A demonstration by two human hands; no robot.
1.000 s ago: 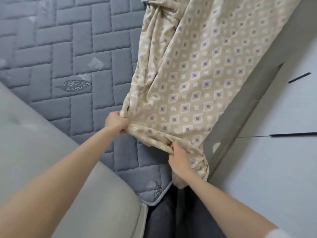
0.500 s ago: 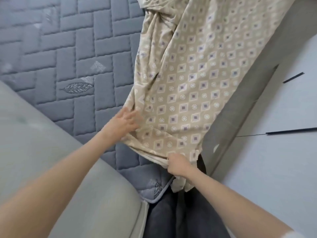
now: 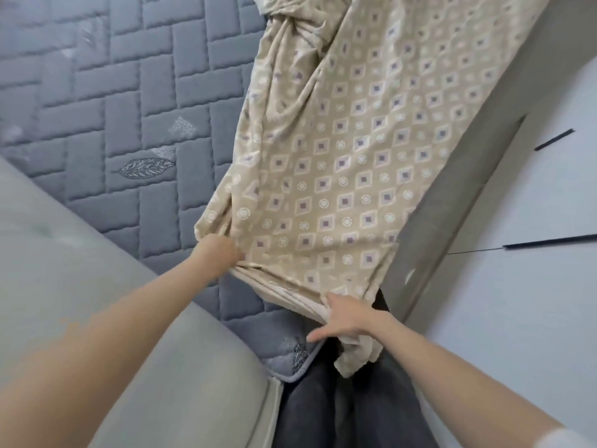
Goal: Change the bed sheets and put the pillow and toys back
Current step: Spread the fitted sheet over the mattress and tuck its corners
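A beige bed sheet (image 3: 355, 163) with a diamond and circle pattern lies in a long bunched strip over the right side of the grey quilted mattress (image 3: 129, 101). My left hand (image 3: 221, 250) is closed on the sheet's near left edge. My right hand (image 3: 345, 321) grips the sheet's folded near hem at the mattress corner, with some fingers stretched out; a loose end of the sheet hangs below it. Most of the mattress is bare. No pillow or toys are in view.
A grey padded bed frame (image 3: 80, 302) fills the lower left. A grey side rail (image 3: 468, 176) runs along the right, with a pale wall or cabinet (image 3: 533, 286) beyond it. My dark trousers (image 3: 339, 405) show at the bottom.
My left hand opened flat on the sheet and has closed on its edge again. My right hand has pulled the hem down toward the mattress corner.
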